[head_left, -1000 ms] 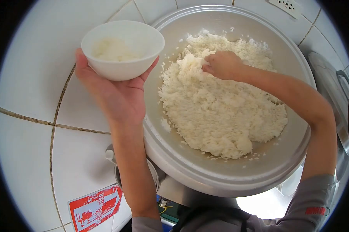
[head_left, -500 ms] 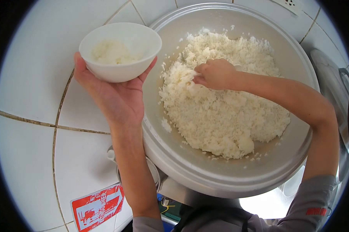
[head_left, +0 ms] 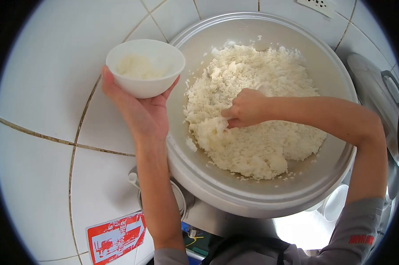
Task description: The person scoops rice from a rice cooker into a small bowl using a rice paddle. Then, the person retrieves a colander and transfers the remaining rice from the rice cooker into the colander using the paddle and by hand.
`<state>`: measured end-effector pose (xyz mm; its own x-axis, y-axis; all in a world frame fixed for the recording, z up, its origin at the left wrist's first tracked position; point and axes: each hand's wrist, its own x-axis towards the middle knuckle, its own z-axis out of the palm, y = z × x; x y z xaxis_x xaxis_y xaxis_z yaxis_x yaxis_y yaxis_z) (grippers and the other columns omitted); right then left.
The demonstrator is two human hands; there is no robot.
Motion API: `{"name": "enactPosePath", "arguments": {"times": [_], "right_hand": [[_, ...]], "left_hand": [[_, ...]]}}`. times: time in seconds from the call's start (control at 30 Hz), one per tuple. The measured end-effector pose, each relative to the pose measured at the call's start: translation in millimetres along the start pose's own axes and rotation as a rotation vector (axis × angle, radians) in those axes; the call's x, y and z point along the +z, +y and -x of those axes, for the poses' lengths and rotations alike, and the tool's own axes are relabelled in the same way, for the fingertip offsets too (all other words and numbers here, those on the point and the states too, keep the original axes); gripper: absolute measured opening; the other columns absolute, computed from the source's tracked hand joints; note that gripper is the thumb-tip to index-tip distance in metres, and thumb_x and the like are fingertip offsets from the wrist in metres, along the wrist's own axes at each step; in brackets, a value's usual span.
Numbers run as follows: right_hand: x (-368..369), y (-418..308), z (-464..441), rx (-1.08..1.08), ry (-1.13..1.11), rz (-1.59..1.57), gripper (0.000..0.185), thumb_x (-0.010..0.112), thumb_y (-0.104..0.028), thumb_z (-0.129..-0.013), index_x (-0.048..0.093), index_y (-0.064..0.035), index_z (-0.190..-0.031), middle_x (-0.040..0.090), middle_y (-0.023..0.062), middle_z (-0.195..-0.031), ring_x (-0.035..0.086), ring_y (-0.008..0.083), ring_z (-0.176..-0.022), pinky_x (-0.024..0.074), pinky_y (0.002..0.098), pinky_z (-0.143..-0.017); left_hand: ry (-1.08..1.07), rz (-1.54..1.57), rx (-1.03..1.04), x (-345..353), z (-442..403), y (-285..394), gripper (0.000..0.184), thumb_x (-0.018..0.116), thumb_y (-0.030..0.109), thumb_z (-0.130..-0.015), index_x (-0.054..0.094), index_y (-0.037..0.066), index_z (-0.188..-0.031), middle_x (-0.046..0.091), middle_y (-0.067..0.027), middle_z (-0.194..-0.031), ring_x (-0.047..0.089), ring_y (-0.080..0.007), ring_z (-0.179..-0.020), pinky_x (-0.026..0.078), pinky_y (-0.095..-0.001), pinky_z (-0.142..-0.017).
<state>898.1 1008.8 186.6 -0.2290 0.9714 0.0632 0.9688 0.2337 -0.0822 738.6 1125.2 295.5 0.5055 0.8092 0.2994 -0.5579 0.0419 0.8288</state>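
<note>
My left hand (head_left: 144, 110) holds a white bowl (head_left: 142, 88) from below, left of a large round metal pot (head_left: 252, 207). Some white rice (head_left: 139, 67) lies inside the bowl. The pot contains a broad mound of cooked rice (head_left: 270, 145). My right hand (head_left: 248, 108) is over the left-centre of that mound, its fingers curled and the fingertips at the rice. What it grips is mostly hidden by the hand; a bit of something pale shows behind the knuckles.
White tiles (head_left: 36, 92) cover the wall at left. A metal lid (head_left: 372, 88) with a grey handle leans at the right. A red-and-white sign (head_left: 116, 238) is at lower left, near a metal container (head_left: 179, 198). White cups (head_left: 335, 203) sit below the pot's right side.
My right hand has moved down and slightly left across the rice, which is pushed toward the pot's left side. The bowl is still in my left hand, slightly lower in view.
</note>
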Motion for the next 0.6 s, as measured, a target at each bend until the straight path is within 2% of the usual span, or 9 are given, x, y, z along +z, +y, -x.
{"name": "enactPosePath", "arguments": {"times": [0.2,0.4,0.5,0.6], "right_hand": [[-2,-7,12,-0.088,-0.026,-0.046,0.033,0.057,-0.043,-0.077,0.049,-0.0121,-0.067,0.044,0.0061,-0.041,0.05,0.028,-0.043,0.0348,0.0389,-0.04],[-11,-22,24,-0.089,-0.104,-0.085,0.036,0.056,-0.045,-0.077,0.048,-0.0128,-0.064,0.044,0.0067,-0.043,0.049,0.0298,-0.044,0.0335,0.0403,-0.041],[-34,-29,26,0.063,-0.418,-0.179,0.038,0.052,-0.043,-0.08,0.053,-0.0078,-0.065,0.054,0.012,-0.056,0.055,0.0317,-0.059,0.0398,0.042,-0.051],[-36,-25,33,0.152,-0.47,-0.374,0.04,0.051,-0.04,-0.081,0.05,-0.0038,-0.063,0.054,0.0135,-0.06,0.054,0.0309,-0.06,0.0408,0.0399,-0.055]], "left_hand": [[-0.004,-0.013,-0.012,0,0,0,0.057,0.033,0.051,-0.085,0.037,0.005,-0.118,0.043,-0.0141,-0.118,0.048,-0.0347,-0.105,0.049,-0.0479,-0.081],[-0.015,0.012,-0.032,1,0,1,0.056,0.032,0.05,-0.086,0.037,0.005,-0.119,0.043,-0.0143,-0.119,0.048,-0.0356,-0.105,0.049,-0.048,-0.08],[-0.026,0.04,-0.057,-1,-1,3,0.056,0.032,0.05,-0.086,0.037,0.005,-0.119,0.043,-0.0135,-0.119,0.048,-0.035,-0.105,0.049,-0.048,-0.08],[-0.006,0.053,-0.071,1,0,4,0.056,0.032,0.05,-0.086,0.038,0.006,-0.119,0.045,-0.0122,-0.119,0.049,-0.0334,-0.105,0.048,-0.0477,-0.08]]}}
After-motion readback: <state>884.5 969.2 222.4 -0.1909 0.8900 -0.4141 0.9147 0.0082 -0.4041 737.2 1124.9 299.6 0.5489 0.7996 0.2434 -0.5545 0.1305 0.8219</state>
